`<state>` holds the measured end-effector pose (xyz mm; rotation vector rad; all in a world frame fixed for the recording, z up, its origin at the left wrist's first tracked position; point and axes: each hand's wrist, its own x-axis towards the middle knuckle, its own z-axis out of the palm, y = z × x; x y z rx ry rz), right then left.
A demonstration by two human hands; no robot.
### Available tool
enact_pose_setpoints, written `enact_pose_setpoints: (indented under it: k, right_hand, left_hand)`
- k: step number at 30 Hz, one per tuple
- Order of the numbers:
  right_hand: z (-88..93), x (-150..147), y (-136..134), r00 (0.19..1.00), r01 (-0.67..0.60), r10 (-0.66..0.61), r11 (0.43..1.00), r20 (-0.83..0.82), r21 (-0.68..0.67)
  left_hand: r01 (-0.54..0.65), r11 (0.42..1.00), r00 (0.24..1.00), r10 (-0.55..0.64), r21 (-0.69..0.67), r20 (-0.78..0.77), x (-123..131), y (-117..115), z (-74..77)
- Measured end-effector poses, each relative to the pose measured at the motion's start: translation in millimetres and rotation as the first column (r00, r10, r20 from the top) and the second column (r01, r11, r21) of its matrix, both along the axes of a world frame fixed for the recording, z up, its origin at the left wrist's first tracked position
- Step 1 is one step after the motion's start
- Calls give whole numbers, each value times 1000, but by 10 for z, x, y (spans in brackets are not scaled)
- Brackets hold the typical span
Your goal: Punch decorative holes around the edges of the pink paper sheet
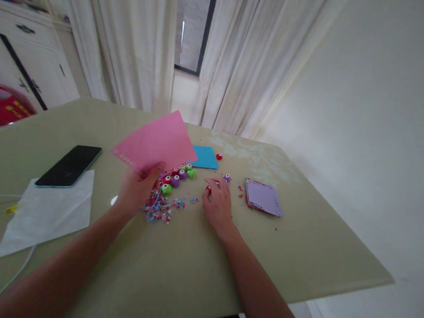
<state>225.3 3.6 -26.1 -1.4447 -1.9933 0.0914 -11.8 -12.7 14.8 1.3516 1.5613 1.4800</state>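
My left hand (139, 189) is closed on a pink sheet of paper (158, 143), pinching its lower edge between thumb and fingers. The sheet is tilted up above the table, and small punched holes run along its left and lower edge. My right hand (218, 203) rests low over the table, its fingers curled round a small red craft punch (209, 189) that they partly hide. Beside it sits a purple craft punch (227, 178). Between my hands stand several green, purple and red craft punches (176, 180). Colourful paper confetti (157, 208) lies in front of them.
A blue paper sheet (206, 157) lies behind, near another red punch (219, 156). To the right is a stack of punched paper with a lilac sheet (263, 197) on top. At left, a phone (69, 166) lies partly on a white sheet (51, 220), near a white cable (23, 264).
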Motion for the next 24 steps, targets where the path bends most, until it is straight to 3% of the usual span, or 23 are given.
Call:
enact_pose_setpoints:
  k: [3, 5, 8, 13, 15, 17, 19, 21, 24]
  right_hand:
    - [89, -229, -41, 984, -176, 177, 984, 23, -20]
    - [136, -423, -44, 939, -324, 328, 944, 106, -56]
    - [158, -637, -27, 875, -418, 427, 904, 229, -90]
    - [81, -594, -28, 921, -326, 358, 923, 150, -204]
    - [37, -496, -29, 963, -260, 270, 930, 0, -259]
    - [6, -409, -13, 953, -243, 176, 928, -245, -282]
    - [0, -356, 15, 830, -294, 94, 911, -550, -289]
    - [24, -339, 38, 614, -374, -2, 880, -789, -293]
    - [99, -351, 26, 332, -470, -129, 836, -935, -282]
  left_hand:
    - [-85, 996, 996, 85, 3, 19, -64, 39, 6]
    - [-95, 995, 995, 94, 17, 25, -87, 59, -12]
    - [-90, 995, 996, 89, 42, 24, -98, 76, -43]
    - [-59, 997, 998, 58, 41, 27, -96, 83, -73]
    - [-48, 998, 999, 48, 34, 22, -100, 89, -86]
    - [-53, 998, 999, 53, 31, 14, -108, 96, -100]
    - [-58, 998, 998, 58, 28, 1, -108, 97, -111]
    - [-51, 998, 998, 51, 24, -26, -91, 83, -115]
    - [-7, 1000, 997, 8, 17, -76, -33, 40, -108]
